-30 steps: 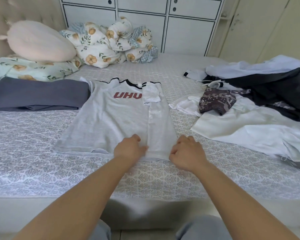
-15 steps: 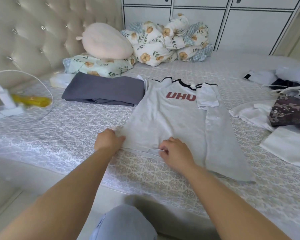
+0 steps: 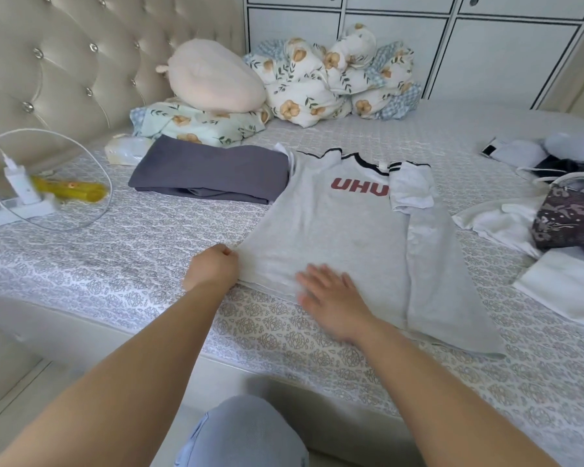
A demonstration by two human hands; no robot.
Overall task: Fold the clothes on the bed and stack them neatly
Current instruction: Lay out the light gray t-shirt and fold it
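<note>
From here I see the left hand (image 3: 212,268) pinching the light grey cotton T-shirt's (image 3: 331,237) bottom-left corner, while the right hand (image 3: 334,299) lies flat, fingers spread, on its hem.

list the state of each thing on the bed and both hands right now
grey T-shirt: spread flat, one side and sleeve folded in
dark grey garment: folded, beside the T-shirt
pile of clothes: unfolded, heaped
left hand: grips the T-shirt's hem corner
right hand: flat, fingers straight, on the hem
charger: plugged into a power strip
</note>
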